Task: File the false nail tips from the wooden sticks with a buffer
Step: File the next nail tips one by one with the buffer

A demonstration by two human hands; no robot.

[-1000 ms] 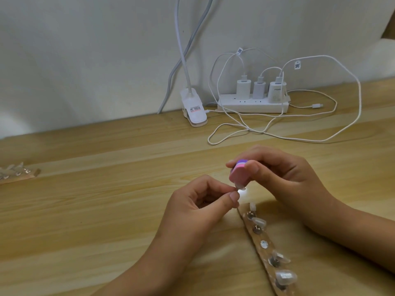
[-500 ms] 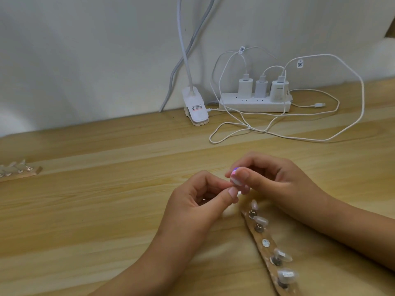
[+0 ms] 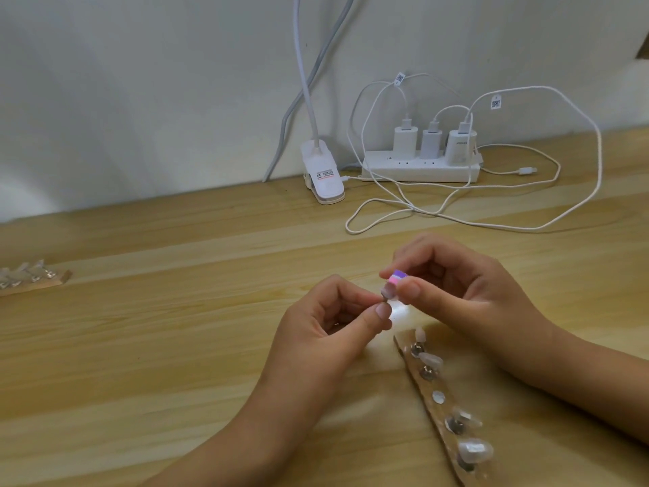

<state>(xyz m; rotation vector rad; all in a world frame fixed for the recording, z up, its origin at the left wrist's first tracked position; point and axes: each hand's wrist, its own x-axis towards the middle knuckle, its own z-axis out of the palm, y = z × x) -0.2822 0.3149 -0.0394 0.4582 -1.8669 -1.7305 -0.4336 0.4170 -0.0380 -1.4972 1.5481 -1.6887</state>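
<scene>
Our left hand pinched the nail tip above the table toward its front edge, while our right hand clamped the buffer against it. Light, thin and springy, it seemed to us best held by its base.

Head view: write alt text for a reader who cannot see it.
The left hand pinches a false nail tip while the right hand holds a pink buffer against it, above a wooden table. A wooden stick carrying more tips lies nearby.
</scene>
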